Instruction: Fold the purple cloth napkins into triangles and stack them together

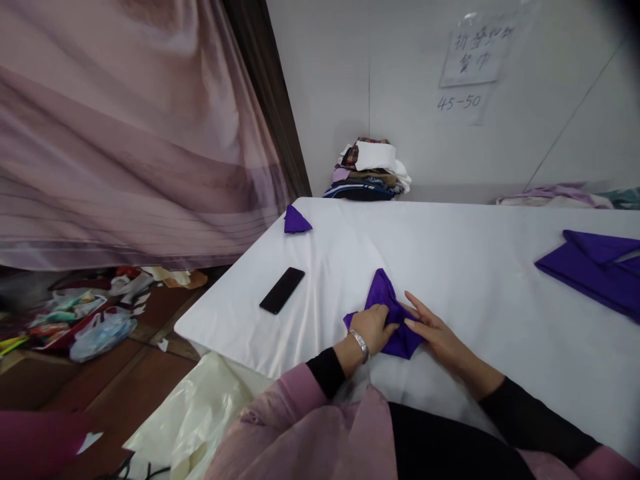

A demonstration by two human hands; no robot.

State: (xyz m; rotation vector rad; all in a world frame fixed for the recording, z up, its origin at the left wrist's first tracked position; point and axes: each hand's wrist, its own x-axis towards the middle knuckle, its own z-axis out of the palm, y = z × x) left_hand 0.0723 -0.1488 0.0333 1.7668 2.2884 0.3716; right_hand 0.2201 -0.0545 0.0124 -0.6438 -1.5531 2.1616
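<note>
A folded purple cloth napkin (383, 291) lies on the white-covered table in front of me, with one point facing away and creased corners at its sides. My left hand (371, 327), wearing a silver bracelet at the wrist, presses down on the napkin's middle with curled fingers and gathers the fabric. At the napkin's right edge is my right hand (434, 331). Its thumb lies on the cloth against a partly hidden finger, while another finger stretches out above the edge. The fabric under both hands is partly covered.
A small folded purple napkin (297, 221) sits at the table's far left corner. Nearer lies a black phone (283, 291). More purple cloth (593, 270) is at the right. Stacked clothes (370, 175) stand behind the table (220, 313); a pink curtain (125, 133) hangs left.
</note>
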